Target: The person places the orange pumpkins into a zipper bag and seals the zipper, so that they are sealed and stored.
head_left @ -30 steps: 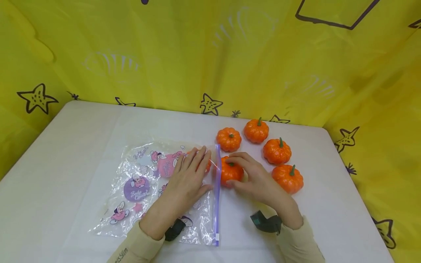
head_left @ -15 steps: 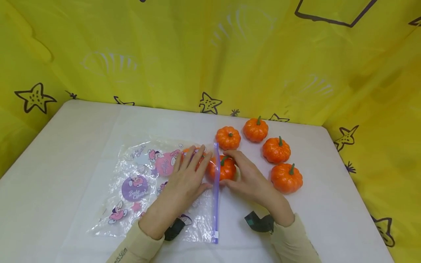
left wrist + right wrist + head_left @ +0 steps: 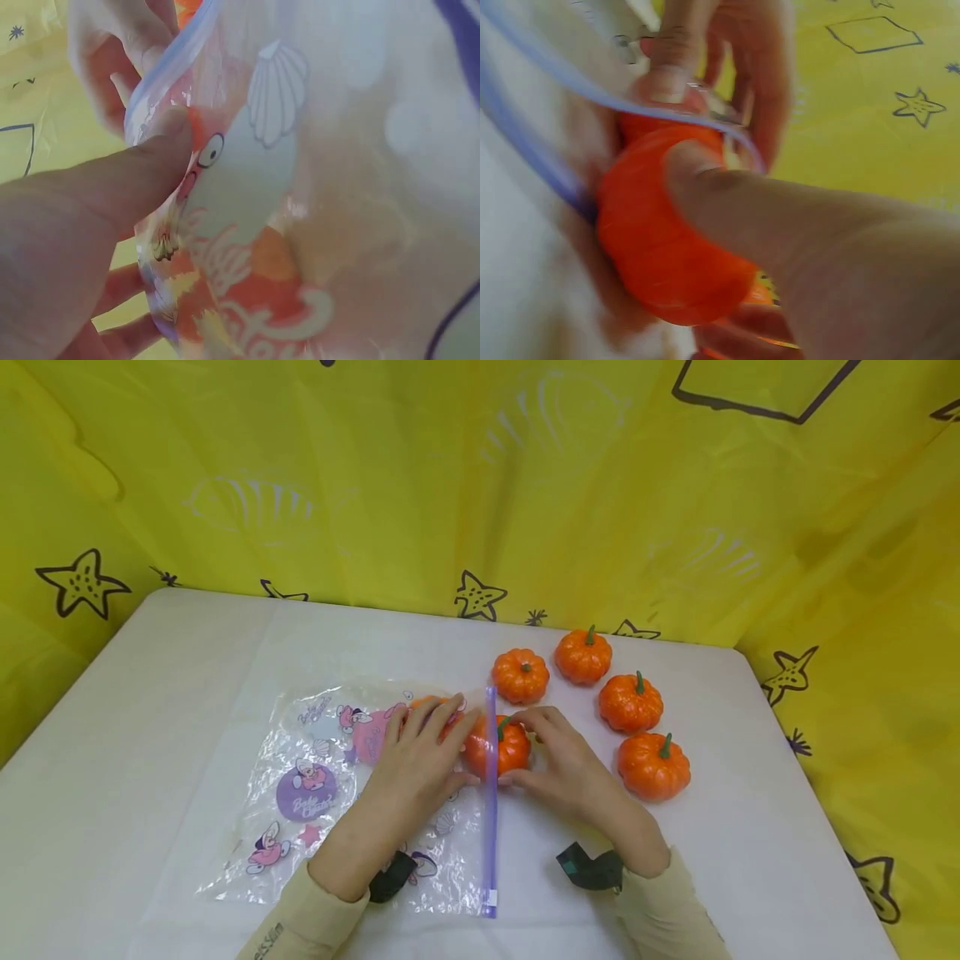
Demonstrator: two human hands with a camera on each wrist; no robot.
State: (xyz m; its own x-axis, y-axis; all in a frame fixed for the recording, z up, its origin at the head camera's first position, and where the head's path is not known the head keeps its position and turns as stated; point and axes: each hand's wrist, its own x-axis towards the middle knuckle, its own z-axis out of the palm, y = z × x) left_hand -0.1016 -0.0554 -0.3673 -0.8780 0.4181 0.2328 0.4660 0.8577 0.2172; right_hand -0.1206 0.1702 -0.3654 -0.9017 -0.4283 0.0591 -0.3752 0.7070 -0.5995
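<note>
Left hand (image 3: 415,768) near right hand (image 3: 572,770), fingers of both bent, thumbs inward

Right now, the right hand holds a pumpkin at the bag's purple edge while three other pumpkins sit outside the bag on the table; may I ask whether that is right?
Not quite: the head view shows four other pumpkins outside the bag on the table, not three. The right hand does hold a pumpkin at the purple edge.
</note>
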